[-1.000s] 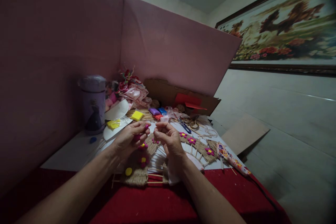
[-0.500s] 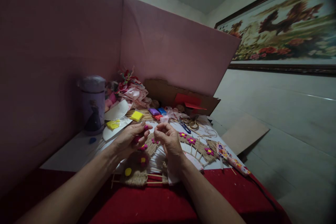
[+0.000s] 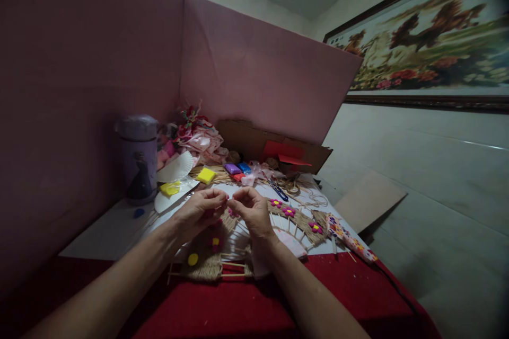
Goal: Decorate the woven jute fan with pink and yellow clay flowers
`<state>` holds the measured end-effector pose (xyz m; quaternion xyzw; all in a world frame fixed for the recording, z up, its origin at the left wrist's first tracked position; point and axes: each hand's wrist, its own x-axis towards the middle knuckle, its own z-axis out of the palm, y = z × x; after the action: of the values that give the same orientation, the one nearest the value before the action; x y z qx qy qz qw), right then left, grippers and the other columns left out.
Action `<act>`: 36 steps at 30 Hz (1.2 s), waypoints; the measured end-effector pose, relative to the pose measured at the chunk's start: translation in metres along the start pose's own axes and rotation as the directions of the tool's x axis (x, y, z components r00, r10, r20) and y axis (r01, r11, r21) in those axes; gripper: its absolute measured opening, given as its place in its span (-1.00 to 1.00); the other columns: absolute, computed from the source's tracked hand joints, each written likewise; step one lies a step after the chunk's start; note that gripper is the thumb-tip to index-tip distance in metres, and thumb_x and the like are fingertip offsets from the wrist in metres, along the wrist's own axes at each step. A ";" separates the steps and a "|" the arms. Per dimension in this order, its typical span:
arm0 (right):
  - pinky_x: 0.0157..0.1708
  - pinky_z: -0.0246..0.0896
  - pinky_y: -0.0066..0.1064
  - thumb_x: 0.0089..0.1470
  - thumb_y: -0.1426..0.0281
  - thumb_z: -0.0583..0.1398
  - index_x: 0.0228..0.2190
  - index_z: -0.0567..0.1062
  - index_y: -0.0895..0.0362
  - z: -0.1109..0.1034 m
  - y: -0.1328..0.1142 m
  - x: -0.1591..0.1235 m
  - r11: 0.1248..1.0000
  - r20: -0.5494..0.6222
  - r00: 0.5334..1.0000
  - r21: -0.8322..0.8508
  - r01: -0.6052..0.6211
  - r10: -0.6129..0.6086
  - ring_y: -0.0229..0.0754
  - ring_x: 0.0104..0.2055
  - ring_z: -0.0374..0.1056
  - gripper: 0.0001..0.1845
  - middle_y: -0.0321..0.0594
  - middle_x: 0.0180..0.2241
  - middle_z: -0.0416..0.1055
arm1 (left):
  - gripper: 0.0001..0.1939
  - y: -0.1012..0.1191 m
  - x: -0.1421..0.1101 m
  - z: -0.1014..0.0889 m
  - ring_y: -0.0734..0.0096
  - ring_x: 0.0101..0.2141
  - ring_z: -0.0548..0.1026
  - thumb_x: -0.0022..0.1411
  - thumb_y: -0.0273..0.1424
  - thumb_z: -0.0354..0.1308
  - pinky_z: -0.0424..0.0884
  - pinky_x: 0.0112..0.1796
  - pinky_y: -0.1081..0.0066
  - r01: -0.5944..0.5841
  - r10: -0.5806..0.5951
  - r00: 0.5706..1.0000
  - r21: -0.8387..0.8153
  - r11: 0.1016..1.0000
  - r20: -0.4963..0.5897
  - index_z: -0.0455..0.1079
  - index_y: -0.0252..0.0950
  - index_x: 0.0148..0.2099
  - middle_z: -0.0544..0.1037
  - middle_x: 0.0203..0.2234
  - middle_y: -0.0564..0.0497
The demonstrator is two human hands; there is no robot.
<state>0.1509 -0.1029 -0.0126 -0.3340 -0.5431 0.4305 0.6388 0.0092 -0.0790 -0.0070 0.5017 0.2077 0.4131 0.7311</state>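
My left hand [image 3: 194, 214] is closed, thumb and forefinger pinching a bit of magenta clay, with more magenta showing under its curled fingers. Its fingertips meet those of my right hand [image 3: 256, 217], which is also in a pinch; whatever lies between the right fingers is too small to make out. Below both hands spreads a fan-shaped piece of thin sticks woven with twine [image 3: 204, 267]. Magenta clay flowers [image 3: 289, 212] with yellow centres dot its band, and a plain yellow disc [image 3: 193, 259] sits at the left end. My hands hide part of the band.
A purple canister [image 3: 139, 164] stands at the left. Behind are yellow clay [image 3: 207, 175], purple and blue packets [image 3: 232, 169], blue-handled scissors [image 3: 280, 192] and cardboard [image 3: 234, 135]. A flower-patterned strip [image 3: 352, 239] lies right on the white sheet, above red cloth [image 3: 222, 310].
My left fingers have closed in and come up against the right fingertips, covering more of the magenta clay. The right hand stays nearly in place. The view has shifted slightly.
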 end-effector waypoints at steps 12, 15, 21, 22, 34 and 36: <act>-0.33 0.17 -0.40 0.03 0.41 0.16 -0.35 0.46 0.10 -0.002 0.002 -0.009 0.827 0.131 0.954 -0.475 0.300 -0.271 -0.22 -0.35 0.28 -0.91 -0.24 -0.40 0.38 | -0.70 0.000 -0.001 0.001 0.73 -0.73 0.06 -0.02 -0.28 0.26 -0.02 -0.68 0.62 0.056 -0.051 0.993 0.050 0.997 -0.104 0.24 -0.35 -0.52 0.18 -0.72 0.20; -0.33 0.14 -0.39 0.04 0.41 0.15 -0.36 0.46 0.09 -0.004 -0.001 -0.010 0.755 0.174 0.929 -0.543 0.366 -0.325 -0.21 -0.37 0.25 -0.91 -0.24 -0.43 0.37 | -0.68 -0.001 -0.001 0.000 0.73 -0.72 0.05 -0.02 -0.26 0.25 -0.03 -0.68 0.62 0.031 -0.026 0.996 0.067 0.997 -0.083 0.23 -0.35 -0.54 0.18 -0.73 0.19; -0.35 0.11 -0.39 0.07 0.43 0.11 -0.40 0.44 0.08 -0.004 -0.004 -0.009 0.696 0.200 0.908 -0.589 0.411 -0.368 -0.20 -0.36 0.23 -0.90 -0.24 -0.44 0.33 | -0.72 0.003 -0.003 0.003 0.72 -0.70 0.12 0.01 -0.23 0.22 -0.01 -0.68 0.64 0.100 -0.097 0.993 0.045 0.994 -0.069 0.32 -0.37 -0.44 0.28 -0.66 0.12; -0.35 0.11 -0.39 0.07 0.44 0.11 -0.41 0.44 0.08 -0.004 -0.004 -0.009 0.684 0.204 0.903 -0.595 0.421 -0.378 -0.20 -0.36 0.22 -0.90 -0.24 -0.44 0.32 | -0.72 0.004 -0.003 0.003 0.72 -0.71 0.11 0.01 -0.24 0.23 -0.02 -0.68 0.64 0.093 -0.089 0.994 0.057 0.994 -0.066 0.32 -0.37 -0.45 0.27 -0.67 0.13; -0.40 0.13 -0.40 0.05 0.46 0.10 -0.38 0.44 0.09 -0.009 -0.006 -0.008 0.604 0.280 0.894 -0.662 0.444 -0.351 -0.23 -0.40 0.23 -0.89 -0.23 -0.43 0.34 | -0.76 0.007 -0.003 0.003 0.70 -0.73 0.06 0.00 -0.28 0.19 -0.11 -0.72 0.61 0.015 -0.010 1.000 0.224 0.974 -0.025 0.32 -0.38 -0.51 0.23 -0.72 0.13; -0.42 0.13 -0.41 0.03 0.45 0.11 -0.37 0.45 0.09 -0.010 -0.006 -0.007 0.607 0.292 0.891 -0.654 0.451 -0.348 -0.23 -0.41 0.23 -0.88 -0.23 -0.43 0.36 | -0.74 0.006 -0.003 0.003 0.70 -0.73 0.06 0.00 -0.27 0.18 -0.11 -0.73 0.61 0.010 -0.002 0.999 0.240 0.971 -0.032 0.33 -0.38 -0.52 0.24 -0.72 0.12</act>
<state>0.1616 -0.1119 -0.0118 -0.3927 -0.7680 0.0570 0.5028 0.0072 -0.0819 -0.0004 0.5791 0.2691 0.3908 0.6629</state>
